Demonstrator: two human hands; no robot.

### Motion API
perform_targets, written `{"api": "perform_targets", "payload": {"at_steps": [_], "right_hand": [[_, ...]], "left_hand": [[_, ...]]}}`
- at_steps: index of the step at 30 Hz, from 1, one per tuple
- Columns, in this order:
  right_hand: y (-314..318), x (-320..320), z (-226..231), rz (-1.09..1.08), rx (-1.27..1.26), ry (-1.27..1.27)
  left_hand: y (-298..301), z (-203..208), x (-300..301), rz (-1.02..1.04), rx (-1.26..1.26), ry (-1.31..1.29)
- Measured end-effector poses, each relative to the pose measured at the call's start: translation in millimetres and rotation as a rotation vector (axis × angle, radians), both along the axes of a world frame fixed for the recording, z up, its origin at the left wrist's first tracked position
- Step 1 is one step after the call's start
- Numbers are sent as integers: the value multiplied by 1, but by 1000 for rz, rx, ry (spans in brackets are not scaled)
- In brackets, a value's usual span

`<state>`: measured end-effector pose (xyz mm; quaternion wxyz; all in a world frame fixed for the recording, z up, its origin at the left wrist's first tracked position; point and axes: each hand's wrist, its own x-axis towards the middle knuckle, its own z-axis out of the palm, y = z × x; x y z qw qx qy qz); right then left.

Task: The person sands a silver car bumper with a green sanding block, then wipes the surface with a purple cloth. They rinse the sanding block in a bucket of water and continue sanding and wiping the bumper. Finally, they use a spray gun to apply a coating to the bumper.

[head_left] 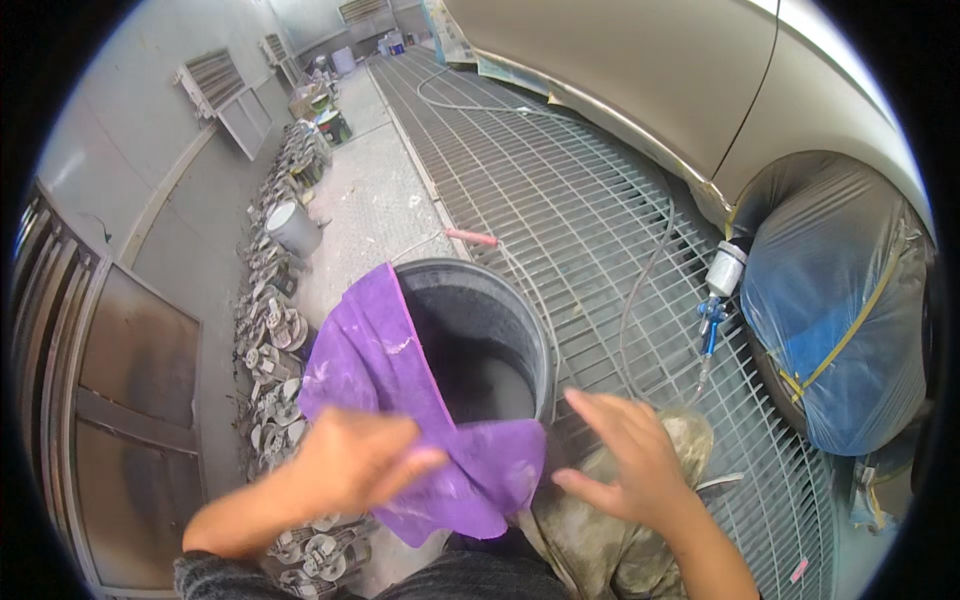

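A purple cloth (pixel 375 350) with pale smears and a pink edge hangs over the left rim of a dark bucket (pixel 548 350). Its lower corner, slightly blurred, spreads in front of the bucket toward my right hand. My left hand (pixel 355 462) is over the lower cloth, thumb pointing right; motion smears its fingers, so its grip on the fabric is unclear. To the right of that corner, my right hand (pixel 630 455) has thumb and fingers apart, with nothing held. Beneath it lies a stained, pale olive crumpled material (pixel 690 440). The bucket's inside is dark and its contents are hard to make out.
A metal floor grating (pixel 560 190) extends ahead, crossed by a thin hose (pixel 640 290). At right stand a car (pixel 640 70), its plastic-wrapped wheel (pixel 840 310) and a spray gun (pixel 715 290). Along the left wall are several used cups (pixel 280 330) and a white bucket (pixel 293 228).
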<state>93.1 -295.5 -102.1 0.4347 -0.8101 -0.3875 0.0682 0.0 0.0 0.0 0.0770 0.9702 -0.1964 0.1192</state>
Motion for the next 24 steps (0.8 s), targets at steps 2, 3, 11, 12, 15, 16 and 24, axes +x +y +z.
{"api": "perform_targets", "payload": {"at_steps": [2, 3, 11, 12, 15, 16, 24], "right_hand": [[25, 9, 15, 25, 0, -148], [45, 37, 40, 26, 127, -225], [172, 94, 68, 421, 678, 838], [152, 99, 90, 351, 714, 838], [132, 115, 117, 300, 868, 680], [102, 129, 125, 169, 846, 499], [106, 127, 121, 39, 766, 378]], "left_hand": [[5, 11, 17, 22, -35, -45], [-2, 41, 38, 65, -159, -216], [-13, 128, 159, -167, -1373, -177], [-12, 128, 166, -264, -1375, -192], [25, 116, 163, 114, -1153, -398], [45, 91, 197, 229, -1171, -400], [-3, -7, 186, -383, -1287, 452]]}}
